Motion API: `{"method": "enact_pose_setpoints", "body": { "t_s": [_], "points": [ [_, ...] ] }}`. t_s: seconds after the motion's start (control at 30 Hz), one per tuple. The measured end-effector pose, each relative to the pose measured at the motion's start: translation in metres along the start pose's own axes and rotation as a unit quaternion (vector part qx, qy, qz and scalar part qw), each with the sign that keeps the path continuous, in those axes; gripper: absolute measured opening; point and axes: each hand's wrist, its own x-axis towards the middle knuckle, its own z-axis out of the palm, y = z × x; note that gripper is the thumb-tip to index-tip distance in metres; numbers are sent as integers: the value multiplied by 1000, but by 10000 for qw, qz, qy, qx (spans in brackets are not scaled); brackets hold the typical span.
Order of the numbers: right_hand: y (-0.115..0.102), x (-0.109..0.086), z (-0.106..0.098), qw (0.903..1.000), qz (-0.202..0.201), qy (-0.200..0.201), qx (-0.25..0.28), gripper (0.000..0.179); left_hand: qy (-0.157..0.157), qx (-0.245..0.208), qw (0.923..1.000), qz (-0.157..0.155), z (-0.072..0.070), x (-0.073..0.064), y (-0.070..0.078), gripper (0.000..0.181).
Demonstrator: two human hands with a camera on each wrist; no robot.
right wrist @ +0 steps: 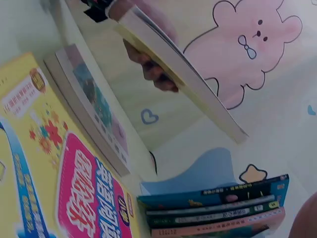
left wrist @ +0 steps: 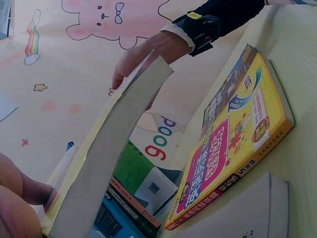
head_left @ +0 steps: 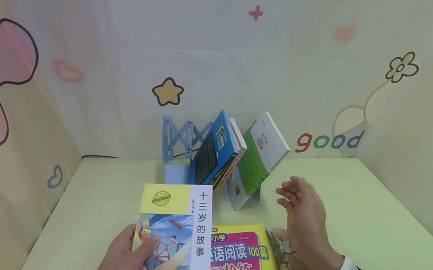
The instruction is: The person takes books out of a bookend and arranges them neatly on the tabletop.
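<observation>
Pale green surface [head_left: 385, 222] carries everything. Light-blue lattice rack [head_left: 176, 172] stands near its far edge, holding blue-covered books [head_left: 212, 149] and a green-and-white book [head_left: 259, 156], all leaning. Large yellow workbook [head_left: 241, 262] lies flat, cover up, nearer the person; a thick book [right wrist: 94, 109] lies beside its left edge. Held book, white and yellow [head_left: 177, 253], is in the air above these two, tilted. Key relation: its long axis runs away from the person and slightly rightward, roughly toward the rack, which stands ahead and to the right. Dark-covered book [head_left: 287, 259] lies at the workbook's right, partly hidden. Left grip [head_left: 123, 258] clasps the held book by its left side, thumb over the cover. Right grip [head_left: 306, 219] is unloaded, fingers loosely bent, well apart from the held book; the left is plainly nearer.
</observation>
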Motion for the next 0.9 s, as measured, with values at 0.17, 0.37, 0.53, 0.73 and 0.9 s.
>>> {"method": "enact_pose_setpoints", "body": {
  "t_s": [0.17,0.37,0.53,0.73,0.9],
  "points": [
    [-6,30,-11,9993,-357,12,-144,43,30,25,10000,25,-9,-4,1,58],
    [-8,67,-18,9989,-271,-216,-309,59,33,-141,9999,-25,-16,-7,2,58],
    [-2,94,-16,9971,-205,-497,-541,63,-8,-91,9999,123,-21,-8,-1,54],
    [7,115,-9,9949,-139,-920,-397,62,54,-209,9997,-63,-23,-9,-2,56],
    [13,127,-2,9925,-139,-1205,-118,52,86,-163,9998,-57,-25,-10,-3,54]
  ]
}}
